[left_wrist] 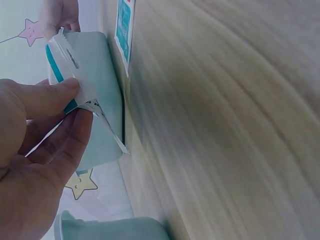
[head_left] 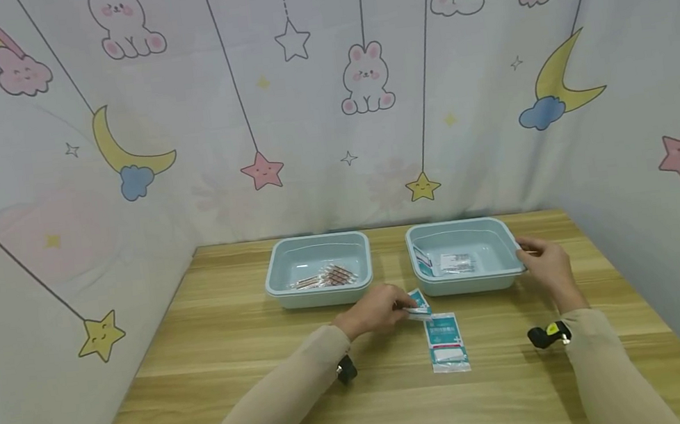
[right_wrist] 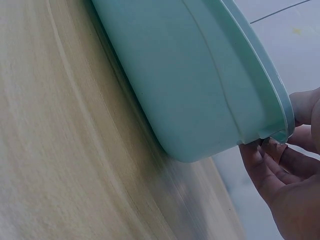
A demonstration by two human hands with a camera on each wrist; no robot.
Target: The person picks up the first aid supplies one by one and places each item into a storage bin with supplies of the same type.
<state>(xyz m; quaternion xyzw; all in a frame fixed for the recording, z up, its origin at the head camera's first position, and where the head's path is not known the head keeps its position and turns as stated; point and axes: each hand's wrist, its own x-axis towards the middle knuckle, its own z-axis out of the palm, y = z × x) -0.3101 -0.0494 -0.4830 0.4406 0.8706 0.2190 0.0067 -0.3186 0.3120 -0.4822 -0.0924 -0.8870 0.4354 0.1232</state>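
A packet (left_wrist: 75, 65) of teal and white film is pinched between the thumb and fingers of the left hand (head_left: 376, 309), just in front of the near left corner of the packet tub (head_left: 468, 285) and not inside it. The film is thin and glossy, creased, with crimped edges; whether one packet or two are held, I cannot tell. The right hand (head_left: 548, 265) grips the right end of the packet tub, thumb on the rim and fingers curled beneath the lip.

The work looks partway along. Inside the packet tub, one packet (head_left: 423, 260) leans against the left wall and a whiter packet (head_left: 456, 263) lies on the floor, so these seem done. Left over are the held packet and a flat packet (head_left: 445, 340) on the table in front of the packet tub, rectangular, with a teal printed upper part and a pale lower part.

The packet tub is smooth, pale blue-green, apparently plastic, with rounded corners and a flared rim. To its left, well apart, stands a matching second tub (head_left: 318, 298) holding slim, reddish-brown sticks (head_left: 335, 277), some seemingly in clear film. Beneath the packet tub runs a table (head_left: 231, 308) with streaked wood grain; behind it hangs a softly wrinkled backdrop (head_left: 315, 103) printed with stars and rabbits.
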